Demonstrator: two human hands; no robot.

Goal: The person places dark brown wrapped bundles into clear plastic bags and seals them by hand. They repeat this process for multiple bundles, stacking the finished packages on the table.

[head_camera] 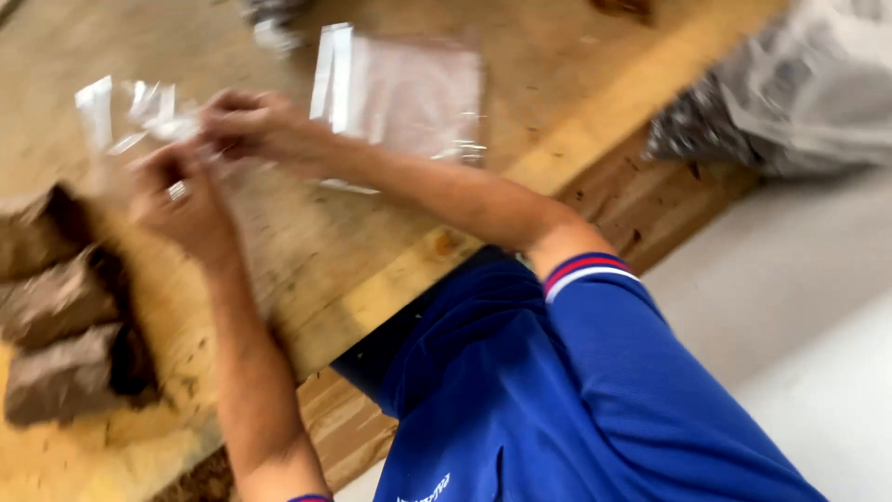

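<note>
I see a worn wooden table (372, 270) over pale floor (799, 316). Three brown bundles (56, 316) lie stacked near left. My left hand (181, 200) and right hand (251, 125) both pinch one clear plastic bag (130, 116) just above the tabletop. Farther right lies a stack of clear bags (409, 93); one filled sack (799, 93) far right.

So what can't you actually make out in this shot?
- Clear bag, head view: motion blur hides whether anything is in it.
- Left hand and right hand: fingertips smeared, so the exact grip is unclear.
- Brown bundles: cut off by the left edge, too blurred to identify.
- Big plastic sack: cut off at the right, contents unclear.
</note>
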